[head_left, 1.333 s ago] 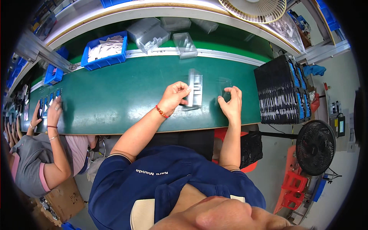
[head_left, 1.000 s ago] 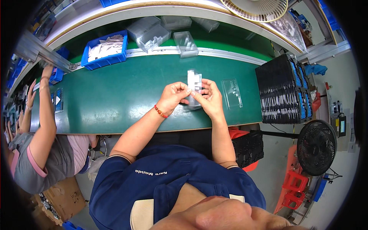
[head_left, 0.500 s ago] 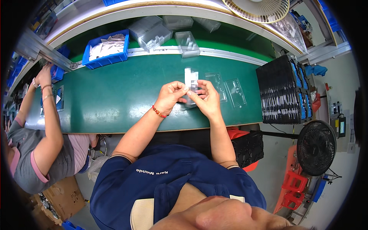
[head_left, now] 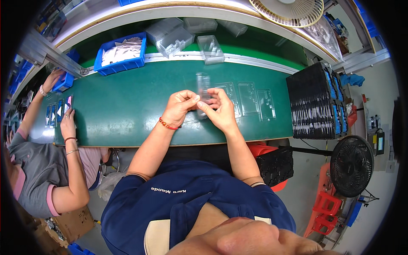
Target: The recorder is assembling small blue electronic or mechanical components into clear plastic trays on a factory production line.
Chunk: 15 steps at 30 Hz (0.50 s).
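Both hands pinch one clear moulded plastic blister tray [head_left: 203,87], held upright above the green counter [head_left: 127,106]: left hand [head_left: 179,107] grips its lower left edge, right hand [head_left: 217,111] its lower right. Three more clear plastic trays [head_left: 250,100] lie flat just right of the hands. Black tray stack [head_left: 312,106] beyond; blue bin of white parts [head_left: 121,53] at rear left.

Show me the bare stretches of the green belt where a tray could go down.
The widest bare patch of the green conveyor belt lies between the left hand and the co-worker's hand, below the blue plastic bin. Right of the right hand it is crowded: clear plastic blister trays run up to the black tray stack.
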### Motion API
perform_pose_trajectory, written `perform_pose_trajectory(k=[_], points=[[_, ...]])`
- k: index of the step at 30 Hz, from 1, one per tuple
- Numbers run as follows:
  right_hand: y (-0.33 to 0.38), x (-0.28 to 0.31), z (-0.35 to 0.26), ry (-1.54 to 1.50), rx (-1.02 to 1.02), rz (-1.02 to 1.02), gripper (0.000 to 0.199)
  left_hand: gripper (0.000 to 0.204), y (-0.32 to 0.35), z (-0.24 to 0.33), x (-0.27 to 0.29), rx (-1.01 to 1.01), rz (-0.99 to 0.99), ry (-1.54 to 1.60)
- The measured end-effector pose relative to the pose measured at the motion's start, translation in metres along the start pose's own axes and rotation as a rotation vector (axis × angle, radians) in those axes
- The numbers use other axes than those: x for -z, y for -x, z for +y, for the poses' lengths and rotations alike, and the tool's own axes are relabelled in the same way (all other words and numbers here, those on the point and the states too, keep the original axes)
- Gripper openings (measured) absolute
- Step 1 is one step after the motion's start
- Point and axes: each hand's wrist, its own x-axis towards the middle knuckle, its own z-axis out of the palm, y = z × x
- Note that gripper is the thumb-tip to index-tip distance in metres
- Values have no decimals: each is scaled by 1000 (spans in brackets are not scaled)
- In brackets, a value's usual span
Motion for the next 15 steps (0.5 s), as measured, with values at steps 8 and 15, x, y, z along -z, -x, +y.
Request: perform_pose_trajectory(k=[8, 15], points=[[-5, -5, 15, -295, -109, -41, 43, 5, -6, 28, 24, 5, 25, 54], [8, -19, 1, 537, 176, 146, 54, 12, -96, 107, 59, -161, 45, 8]])
